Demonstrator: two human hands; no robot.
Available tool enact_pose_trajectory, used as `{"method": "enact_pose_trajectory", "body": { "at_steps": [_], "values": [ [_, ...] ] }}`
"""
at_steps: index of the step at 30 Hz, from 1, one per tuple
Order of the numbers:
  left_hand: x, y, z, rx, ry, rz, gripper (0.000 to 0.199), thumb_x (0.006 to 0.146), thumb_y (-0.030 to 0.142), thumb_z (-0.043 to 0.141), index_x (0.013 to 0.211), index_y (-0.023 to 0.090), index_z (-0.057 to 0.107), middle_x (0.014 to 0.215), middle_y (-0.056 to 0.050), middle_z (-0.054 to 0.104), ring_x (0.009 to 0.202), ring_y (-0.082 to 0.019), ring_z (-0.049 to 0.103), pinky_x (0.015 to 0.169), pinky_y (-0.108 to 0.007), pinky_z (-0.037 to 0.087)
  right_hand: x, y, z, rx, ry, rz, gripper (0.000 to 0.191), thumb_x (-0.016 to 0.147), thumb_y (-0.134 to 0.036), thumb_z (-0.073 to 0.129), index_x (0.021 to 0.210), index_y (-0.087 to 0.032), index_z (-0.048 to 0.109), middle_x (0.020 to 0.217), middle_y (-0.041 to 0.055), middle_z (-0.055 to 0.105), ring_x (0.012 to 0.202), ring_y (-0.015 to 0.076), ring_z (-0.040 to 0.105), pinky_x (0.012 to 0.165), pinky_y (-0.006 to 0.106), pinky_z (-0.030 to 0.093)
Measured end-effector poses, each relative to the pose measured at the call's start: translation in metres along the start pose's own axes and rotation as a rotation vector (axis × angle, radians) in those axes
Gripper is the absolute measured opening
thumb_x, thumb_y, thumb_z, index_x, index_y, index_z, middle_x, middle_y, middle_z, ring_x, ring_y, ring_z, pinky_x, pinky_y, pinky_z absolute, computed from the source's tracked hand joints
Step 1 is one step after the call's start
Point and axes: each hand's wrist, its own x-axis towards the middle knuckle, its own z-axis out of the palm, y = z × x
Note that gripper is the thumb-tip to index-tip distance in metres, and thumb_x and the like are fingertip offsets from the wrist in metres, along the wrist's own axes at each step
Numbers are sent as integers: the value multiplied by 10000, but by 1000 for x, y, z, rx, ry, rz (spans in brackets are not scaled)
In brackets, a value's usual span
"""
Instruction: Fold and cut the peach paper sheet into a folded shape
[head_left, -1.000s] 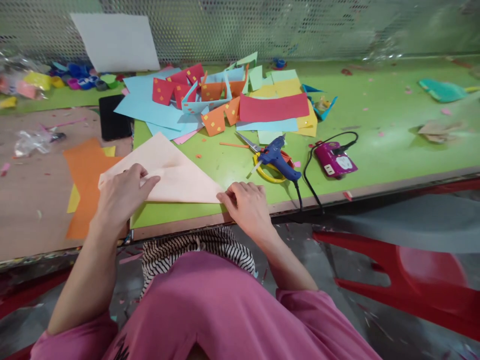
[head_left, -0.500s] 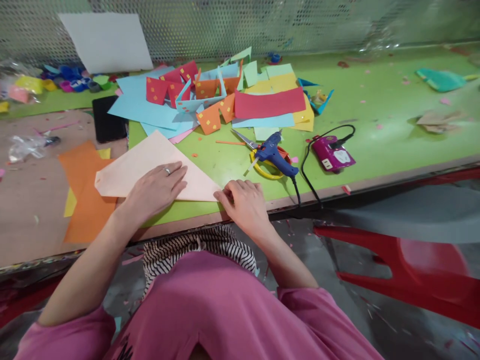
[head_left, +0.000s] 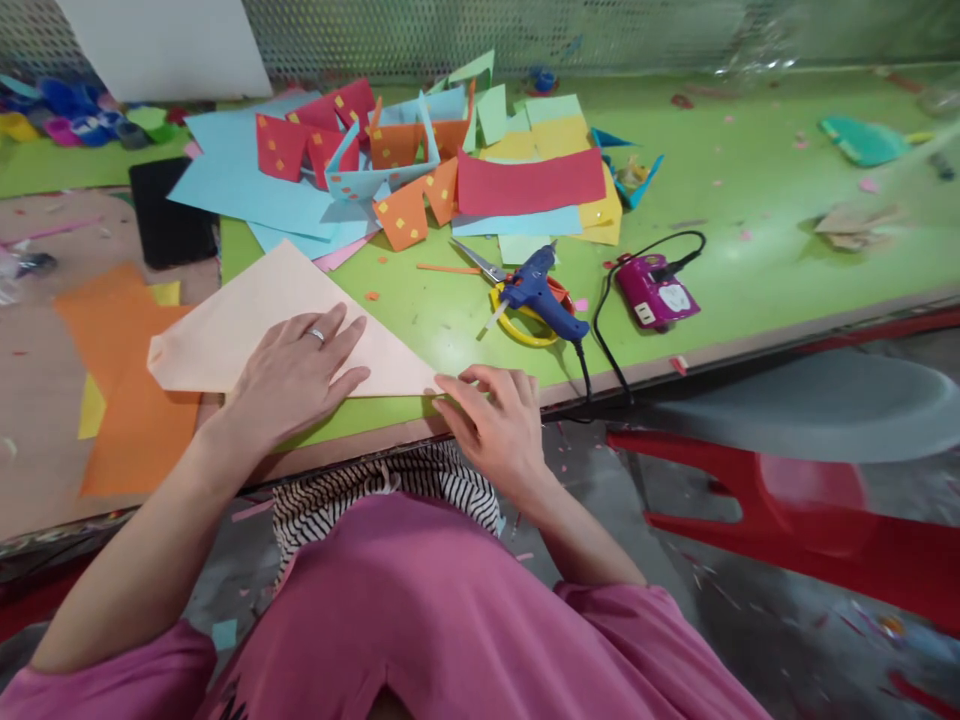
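Note:
A pale pink folded paper (head_left: 225, 330) lies near the table's front edge, its left corner tucked in and its right end narrowing to a point. My left hand (head_left: 292, 370), with a ring on one finger, rests flat on it with fingers spread. At the right point of the paper is my right hand (head_left: 491, 415); its fingertips touch the tip, with thumb and forefinger slightly apart. Beneath the left part of the pink paper are orange paper (head_left: 135, 400) and a bit of yellow paper (head_left: 91, 410).
Beyond my right hand lie a blue glue gun (head_left: 544, 290), scissors (head_left: 517, 325) and a purple power socket (head_left: 652, 290) with its cord. Cut and dotted papers (head_left: 405, 220) fill the back middle. A black phone-like slab (head_left: 172, 215) lies left; a red chair (head_left: 750, 490) stands at right.
The view has shifted, so the table items appear further left and higher. My right thumb and forefinger have parted a little at the paper's tip. My left hand still lies on the paper.

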Motion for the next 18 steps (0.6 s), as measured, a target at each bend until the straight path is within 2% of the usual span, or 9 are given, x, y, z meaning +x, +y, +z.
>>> {"method": "enact_pose_trajectory", "body": {
  "at_steps": [3, 6, 14, 18],
  "values": [
    [0, 2, 0, -8, -8, -19, 692, 1062, 552, 342, 1589, 116, 446, 1666, -222, 435, 1425, -433, 499, 1119, -574, 440, -9, -1, 0, -8, 11, -82, 257, 1057, -379, 599, 1279, -328, 718, 1148, 50, 732, 965, 226, 591, 869, 408, 391],
    [-2, 3, 1, -15, 6, -28, 704, 1059, 586, 328, 1595, 142, 437, 1653, -214, 455, 1429, -433, 491, 1121, -565, 436, -15, -1, 3, -23, 22, -122, 278, 1047, -416, 618, 1270, -294, 730, 1155, 50, 753, 986, 225, 601, 884, 403, 389],
    [-4, 3, 4, -11, 35, -18, 724, 1065, 618, 258, 1612, 168, 412, 1648, -203, 462, 1430, -419, 493, 1129, -549, 427, -26, 3, 6, -16, -41, -51, 389, 1051, -486, 585, 1350, -271, 710, 1193, 81, 747, 1015, 242, 607, 890, 407, 379],
    [-4, 5, 2, 6, 27, -27, 737, 1065, 605, 235, 1609, 143, 418, 1655, -212, 450, 1431, -432, 489, 1125, -564, 426, -26, 1, 7, -40, -7, -78, 453, 1039, -523, 597, 1367, -226, 696, 1179, 88, 756, 1015, 241, 600, 903, 397, 379]
  ]
}}
